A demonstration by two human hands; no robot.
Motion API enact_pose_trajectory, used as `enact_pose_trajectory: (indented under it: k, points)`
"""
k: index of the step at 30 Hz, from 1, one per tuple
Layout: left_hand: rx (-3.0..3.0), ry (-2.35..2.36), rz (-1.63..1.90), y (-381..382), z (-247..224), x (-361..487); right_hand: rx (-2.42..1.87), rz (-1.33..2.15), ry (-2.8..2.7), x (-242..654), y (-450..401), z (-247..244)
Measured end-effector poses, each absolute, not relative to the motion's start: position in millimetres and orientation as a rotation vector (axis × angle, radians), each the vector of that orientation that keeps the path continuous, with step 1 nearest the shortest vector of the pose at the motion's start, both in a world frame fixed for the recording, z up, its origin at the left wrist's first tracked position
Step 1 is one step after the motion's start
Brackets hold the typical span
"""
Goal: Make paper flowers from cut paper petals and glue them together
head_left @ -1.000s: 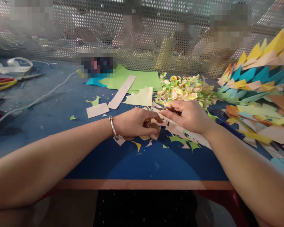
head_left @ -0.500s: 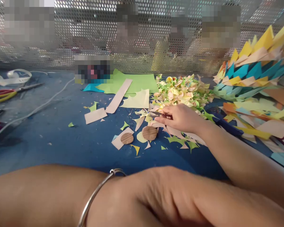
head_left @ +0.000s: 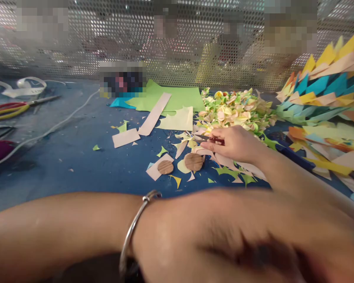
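Observation:
My right hand (head_left: 236,143) is closed around small scissors (head_left: 216,140) with dark red handles, their blades pointing left over paper scraps (head_left: 191,143). Very near the camera, my left hand (head_left: 233,232) reaches across the bottom of the view, a silver bangle at its wrist. Its fingers are blurred, so what they hold, if anything, cannot be made out. Two round wooden discs (head_left: 194,162) lie left of my right hand, the smaller on a pale paper piece (head_left: 155,173). A heap of small cut petals (head_left: 233,110) is behind the right hand.
Green paper (head_left: 179,98), a cream sheet (head_left: 179,119) and a pink strip (head_left: 155,114) lie toward the mesh panel (head_left: 183,51). Yellow-and-red-handled scissors (head_left: 10,112) and a white cord (head_left: 56,127) are at left. Folded-paper work (head_left: 324,94) stands at right, above more scraps.
The camera view has shifted, so the table items appear farther right and slightly higher. My left hand looks larger and more blurred. My right hand keeps its grip on the scissors.

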State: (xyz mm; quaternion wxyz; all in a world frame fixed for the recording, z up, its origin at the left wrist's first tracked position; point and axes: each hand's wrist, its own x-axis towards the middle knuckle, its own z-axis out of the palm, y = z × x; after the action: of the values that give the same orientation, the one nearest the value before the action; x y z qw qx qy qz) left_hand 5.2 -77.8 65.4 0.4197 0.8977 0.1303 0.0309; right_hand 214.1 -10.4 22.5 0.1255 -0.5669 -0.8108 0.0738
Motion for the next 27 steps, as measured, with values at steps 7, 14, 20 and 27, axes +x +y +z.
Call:
enact_pose_trajectory:
  k: [7, 14, 20, 27]
  points:
    - [2.724, 0.769, 0.302, -14.2, 24.3, 0.2, -1.650, 0.186, -2.378, 218.0, -8.4, 21.5]
    - [2.738, 0.786, 0.358, -0.2, 28.2, -9.2, -1.776, 0.219, -2.384, 218.8, -7.1, 23.5]
    - [2.834, 1.085, 0.285, 9.0, 33.1, -20.5, -1.944, 0.110, -2.399, 220.2, -5.4, 22.6]
    - [2.739, 1.005, 0.211, 3.0, 17.7, -7.6, -1.987, -0.134, -2.381, 221.4, -6.7, 17.2]
